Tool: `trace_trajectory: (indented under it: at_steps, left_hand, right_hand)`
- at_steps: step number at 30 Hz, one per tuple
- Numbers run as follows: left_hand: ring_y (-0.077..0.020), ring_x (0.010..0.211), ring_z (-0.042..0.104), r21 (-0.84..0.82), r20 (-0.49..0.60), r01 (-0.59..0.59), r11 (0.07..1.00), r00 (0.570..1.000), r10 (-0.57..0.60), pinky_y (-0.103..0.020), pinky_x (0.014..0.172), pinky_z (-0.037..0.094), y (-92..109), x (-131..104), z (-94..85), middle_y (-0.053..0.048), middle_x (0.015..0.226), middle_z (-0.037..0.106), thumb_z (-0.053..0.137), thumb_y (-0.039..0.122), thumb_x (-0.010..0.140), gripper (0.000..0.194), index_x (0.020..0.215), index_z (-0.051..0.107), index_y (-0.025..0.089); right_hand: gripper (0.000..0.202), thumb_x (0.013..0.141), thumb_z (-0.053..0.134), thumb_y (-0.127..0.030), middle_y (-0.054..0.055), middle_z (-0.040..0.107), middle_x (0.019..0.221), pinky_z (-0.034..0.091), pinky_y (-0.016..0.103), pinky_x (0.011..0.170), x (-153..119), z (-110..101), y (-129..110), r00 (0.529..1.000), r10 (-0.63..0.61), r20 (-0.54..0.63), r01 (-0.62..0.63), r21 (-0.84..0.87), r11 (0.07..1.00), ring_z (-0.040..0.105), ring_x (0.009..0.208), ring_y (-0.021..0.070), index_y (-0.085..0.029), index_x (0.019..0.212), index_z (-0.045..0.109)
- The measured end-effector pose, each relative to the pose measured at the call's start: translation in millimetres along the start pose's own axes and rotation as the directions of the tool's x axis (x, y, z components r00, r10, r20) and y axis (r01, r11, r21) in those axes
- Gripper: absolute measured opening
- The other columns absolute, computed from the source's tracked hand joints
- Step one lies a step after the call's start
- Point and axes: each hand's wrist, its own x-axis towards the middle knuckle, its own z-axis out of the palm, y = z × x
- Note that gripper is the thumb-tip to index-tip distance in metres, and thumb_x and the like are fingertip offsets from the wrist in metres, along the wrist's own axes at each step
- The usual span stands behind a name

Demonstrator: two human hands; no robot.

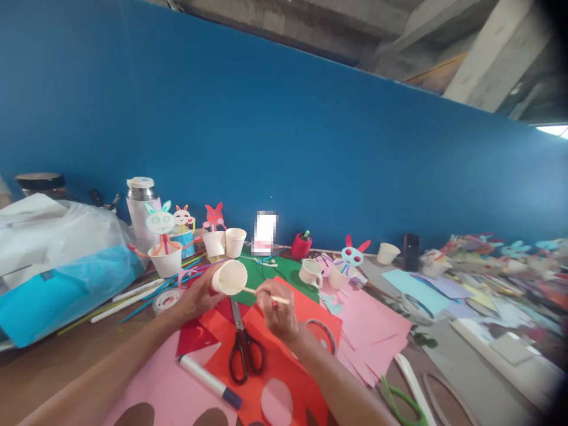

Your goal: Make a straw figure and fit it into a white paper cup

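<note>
My left hand [199, 296] is wrapped round a white paper cup [231, 278], tilted so that its open mouth faces me. My right hand [277, 307] grips a thin pale stick [270, 296], whose far end reaches to the cup's rim. Below the hands, black-handled scissors [244, 350] lie on red paper [288, 378], blades pointing away from me. A white marker with a dark blue cap [210, 381] rests to their left. Beside my right wrist is a roll of tape [323, 336].
Rabbit figures in paper cups stand at the back left [166, 260] and back right [341, 275]. Pink paper [377, 331] spreads to the right, with green-handled scissors [402, 399] near the front. A plastic-wrapped blue packet [57, 296] lies left. A blue wall [284, 130] rises behind.
</note>
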Motion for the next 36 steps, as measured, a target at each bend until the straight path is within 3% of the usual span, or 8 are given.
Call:
trace_trajectory:
  at_steps: [6,10,16,19,23,28,32,36]
  left_hand:
    - [-0.026,0.096,0.057,-0.105,-0.065,0.178,0.978,0.98,-0.186,-0.044,0.084,0.046,6.7,5.3,1.2,-0.01,0.104,0.061,0.061,0.032,0.072,0.053,0.12,0.043,0.017]
    - [-0.0255,0.096,0.056,-0.294,-0.053,0.293,0.91,0.946,-0.321,-0.041,0.083,0.045,18.0,5.9,0.7,-0.01,0.1,0.063,0.062,0.033,0.072,0.048,0.115,0.048,0.016]
    - [-0.0208,0.075,0.063,-0.778,0.089,0.406,0.479,0.827,-0.555,-0.034,0.07,0.05,30.4,4.9,1.4,-0.008,0.092,0.065,0.069,0.031,0.067,0.05,0.11,0.051,0.015]
    - [-0.02,0.07,0.064,-0.919,0.256,0.37,0.138,0.825,-0.504,-0.036,0.067,0.052,33.9,5.1,-4.8,-0.007,0.085,0.066,0.062,0.03,0.074,0.036,0.105,0.054,0.015]
    - [-0.0223,0.07,0.065,-0.925,0.358,0.375,-0.062,0.806,-0.472,-0.04,0.067,0.052,34.0,4.6,-11.1,-0.008,0.081,0.068,0.053,0.036,0.079,0.03,0.099,0.057,0.014]
    - [-0.0221,0.086,0.063,-0.933,0.256,0.345,0.107,0.84,-0.478,-0.036,0.076,0.05,36.6,2.7,-3.4,-0.008,0.096,0.067,0.059,0.028,0.075,0.037,0.111,0.054,0.017]
    - [-0.0205,0.098,0.059,-0.876,0.11,0.33,0.352,0.847,-0.52,-0.031,0.086,0.045,42.8,2.8,-0.8,-0.007,0.109,0.064,0.069,0.022,0.066,0.057,0.12,0.049,0.021]
    - [-0.023,0.102,0.057,-0.812,0.127,0.392,0.433,0.842,-0.524,-0.032,0.086,0.045,44.1,1.8,-1.4,-0.009,0.116,0.06,0.072,0.023,0.063,0.069,0.126,0.044,0.022]
  right_hand:
    - [0.025,0.089,0.037,-0.034,-0.005,0.044,0.053,0.037,0.022,0.047,17.6,-7.9,8.8,0.862,0.338,-0.378,-0.165,0.421,0.892,0.042,0.047,0.0094,-0.019,0.074,0.05]
    - [0.029,0.087,0.042,-0.042,-0.005,0.045,0.051,0.036,0.022,0.048,15.2,1.6,13.3,0.878,0.407,-0.252,-0.176,0.622,0.763,0.043,0.045,0.0084,-0.017,0.078,0.054]
    - [0.028,0.083,0.044,-0.047,-0.005,0.049,0.056,0.035,0.021,0.046,14.5,2.4,30.0,0.654,0.738,-0.167,-0.178,0.914,0.364,0.047,0.047,0.0086,-0.019,0.076,0.047]
    - [0.025,0.085,0.04,-0.044,0.0,0.056,0.075,0.04,0.024,0.051,10.1,3.0,31.5,0.697,0.685,-0.213,-0.23,0.838,0.495,0.056,0.062,0.0126,-0.021,0.085,0.048]
    - [0.019,0.084,0.045,-0.029,0.005,0.055,0.091,0.045,0.031,0.073,-7.6,9.5,25.0,0.919,0.339,-0.202,-0.261,0.334,0.906,0.055,0.085,0.017,-0.021,0.1,0.051]
    - [0.054,0.075,0.056,-0.024,0.012,0.047,0.12,0.036,0.043,0.095,-29.8,22.1,17.4,0.995,0.048,0.086,-0.036,-0.126,0.991,0.044,0.113,0.0258,-0.019,0.125,0.036]
    - [0.033,0.081,0.048,-0.023,0.009,0.053,0.106,0.044,0.037,0.085,-38.4,33.7,10.3,0.985,0.151,0.085,-0.13,-0.214,0.968,0.053,0.098,0.0211,-0.021,0.114,0.043]
    - [0.02,0.086,0.042,-0.021,0.005,0.053,0.091,0.048,0.029,0.074,-44.3,42.3,8.9,0.967,0.25,0.059,-0.24,-0.135,0.961,0.056,0.08,0.0152,-0.021,0.106,0.043]
